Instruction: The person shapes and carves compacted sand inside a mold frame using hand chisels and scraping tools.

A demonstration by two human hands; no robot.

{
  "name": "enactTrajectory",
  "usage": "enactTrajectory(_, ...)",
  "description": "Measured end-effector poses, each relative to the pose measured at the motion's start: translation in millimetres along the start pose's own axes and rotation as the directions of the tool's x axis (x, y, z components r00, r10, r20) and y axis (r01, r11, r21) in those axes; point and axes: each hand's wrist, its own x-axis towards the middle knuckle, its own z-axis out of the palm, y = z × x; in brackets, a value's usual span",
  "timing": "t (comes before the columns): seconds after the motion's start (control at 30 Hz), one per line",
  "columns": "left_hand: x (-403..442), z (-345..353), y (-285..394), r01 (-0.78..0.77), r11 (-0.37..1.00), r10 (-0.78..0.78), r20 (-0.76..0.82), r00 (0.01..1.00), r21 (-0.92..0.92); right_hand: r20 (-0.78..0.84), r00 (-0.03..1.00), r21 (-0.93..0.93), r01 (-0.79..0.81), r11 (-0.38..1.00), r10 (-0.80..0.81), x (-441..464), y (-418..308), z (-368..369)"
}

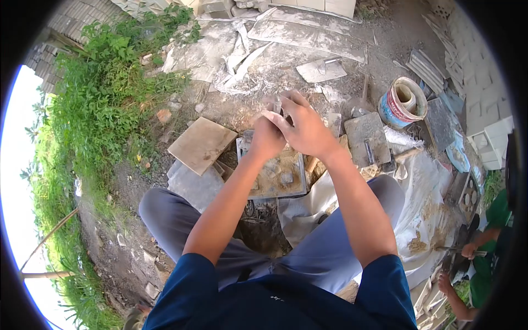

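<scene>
My left hand [268, 136] and my right hand [305, 125] are close together above a low work surface. The fingers of both are curled around a small greyish piece [278, 105], mostly hidden between them; what it is I cannot make out. Below my hands lies a shallow tray [275, 192] with sandy material and a small block [286, 177] on it. A square tan tile [202, 145] rests to the left. To the right is a dark slab [367, 137] with a handled tool [369, 152] on it.
A bucket [394, 113] stands at the right, near a leaning grey board [438, 124]. Farther ahead lies a light board [321, 70]. Plants [104, 110] grow at the left. A co-worker's hand [469, 251] holds a tool at the right edge.
</scene>
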Motion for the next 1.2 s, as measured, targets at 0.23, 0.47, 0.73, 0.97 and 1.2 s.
enactTrajectory(0.23, -52, -63, -34, 0.167, 0.984, -0.175, 0.142, 0.974, 0.067, -0.213, 0.963, 0.411, -0.067, 0.909, 0.167, 3, -7, 46)
enactTrajectory(0.47, -140, -47, -117, 0.269, 0.910, -0.234, -0.144, 0.961, 0.315, -0.372, 0.920, 0.497, 0.087, 0.863, 0.122, 14, 9, 82)
enactTrajectory(0.73, -173, -31, -100, 0.233, 0.716, -0.339, 0.035, 0.940, 0.658, -0.280, 0.944, 0.582, 0.022, 0.813, 0.175, 11, -14, 99)
enactTrajectory(0.97, -165, -41, -102, 0.387, 0.704, -0.500, 0.029, 0.866, 0.595, -0.295, 0.947, 0.677, 0.114, 0.727, 0.126, 25, -27, 107)
enactTrajectory(1.2, -160, -32, -103, 0.364, 0.694, -0.524, 0.090, 0.847, 0.621, -0.237, 0.960, 0.620, 0.030, 0.784, 0.151, 34, -24, 113)
